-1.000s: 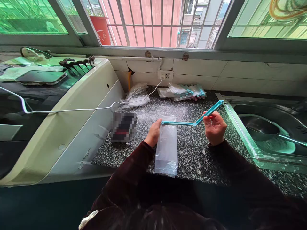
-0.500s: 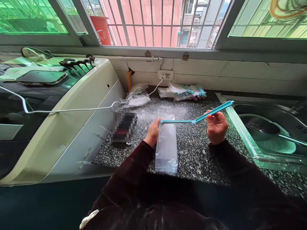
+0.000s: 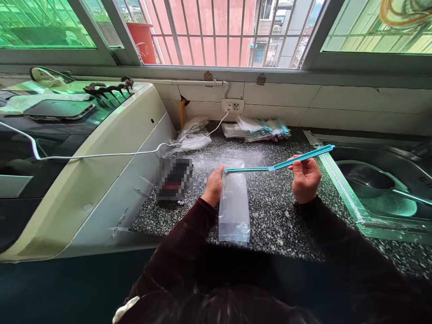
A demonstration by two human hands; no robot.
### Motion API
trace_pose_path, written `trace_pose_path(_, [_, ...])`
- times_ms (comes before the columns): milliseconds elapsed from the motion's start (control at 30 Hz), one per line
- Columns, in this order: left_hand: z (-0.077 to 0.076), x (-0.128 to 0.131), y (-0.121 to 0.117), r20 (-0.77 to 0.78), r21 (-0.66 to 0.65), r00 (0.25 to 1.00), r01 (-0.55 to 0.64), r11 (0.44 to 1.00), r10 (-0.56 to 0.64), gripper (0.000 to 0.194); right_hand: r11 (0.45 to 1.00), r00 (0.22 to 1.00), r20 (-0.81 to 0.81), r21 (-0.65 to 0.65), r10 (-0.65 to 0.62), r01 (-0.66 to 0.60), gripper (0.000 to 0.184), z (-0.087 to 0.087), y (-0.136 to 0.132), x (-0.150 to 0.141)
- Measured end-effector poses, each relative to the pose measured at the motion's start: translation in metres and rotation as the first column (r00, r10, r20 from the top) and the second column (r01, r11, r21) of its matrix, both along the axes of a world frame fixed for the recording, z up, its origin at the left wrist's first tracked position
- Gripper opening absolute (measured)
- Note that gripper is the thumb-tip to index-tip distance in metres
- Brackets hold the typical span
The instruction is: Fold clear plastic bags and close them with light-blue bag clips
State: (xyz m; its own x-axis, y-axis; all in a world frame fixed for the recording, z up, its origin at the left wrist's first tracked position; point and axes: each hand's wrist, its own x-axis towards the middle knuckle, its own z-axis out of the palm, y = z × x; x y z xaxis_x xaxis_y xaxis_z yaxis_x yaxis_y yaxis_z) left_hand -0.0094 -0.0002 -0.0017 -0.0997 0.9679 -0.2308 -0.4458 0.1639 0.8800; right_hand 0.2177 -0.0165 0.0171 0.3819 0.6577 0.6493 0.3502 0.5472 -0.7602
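A long turquoise bag clip (image 3: pixel 303 155) is hinged open in a shallow bend. My right hand (image 3: pixel 306 179) is closed on its raised right arm, thumb toward me. The clip's other arm lies nearly level across the top of a clear plastic bag (image 3: pixel 234 202). At that arm's left end my left hand (image 3: pixel 213 185) is closed, pinching the clip end and the bag's upper left edge together. The bag hangs toward the counter's front edge and looks flat. Fingers behind the bag are hidden.
On the speckled counter (image 3: pixel 270 216) lie a pile of clear bags with turquoise clips (image 3: pixel 259 129), crumpled plastic (image 3: pixel 194 134) and a blurred dark object (image 3: pixel 173 179). A sink (image 3: pixel 421 171) with a pan (image 3: pixel 366 175) is right, a white-sided appliance (image 3: pixel 128 180) left. A white cable (image 3: pixel 135 154) crosses over.
My right hand has tilted the clip's raised arm slightly lower, its tip shifting right. My left hand and the bag's top edge have moved a little left.
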Motion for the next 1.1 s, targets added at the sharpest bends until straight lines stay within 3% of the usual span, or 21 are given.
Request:
trace_pose_path(167, [0.007, 0.000, -0.003, -0.025, -0.001, 0.999, -0.025, 1.000, 0.025, 0.024, 1.000, 0.999, -0.047, -0.019, -0.005, 0.004, 0.025, 0.000, 0.001, -0.001])
trace_pose_path(500, [0.003, 0.000, 0.000, 0.098, -0.032, 0.995, 0.007, 0.999, -0.004, 0.024, 0.997, 0.981, -0.192, -0.070, 0.008, -0.022, 0.027, -0.010, 0.009, 0.002])
trace_pose_path(767, [0.004, -0.001, 0.000, 0.052, -0.040, 0.998, -0.030, 0.999, 0.032, 0.024, 0.994, 0.965, -0.262, -0.105, 0.007, -0.036, 0.028, -0.008, 0.009, -0.001])
trace_pose_path(1100, [-0.002, -0.001, 0.002, 0.124, -0.034, 0.992, -0.028, 0.999, 0.032, 0.020, 0.989, 0.943, -0.332, -0.142, 0.000, -0.050, 0.032, -0.009, 0.010, -0.002])
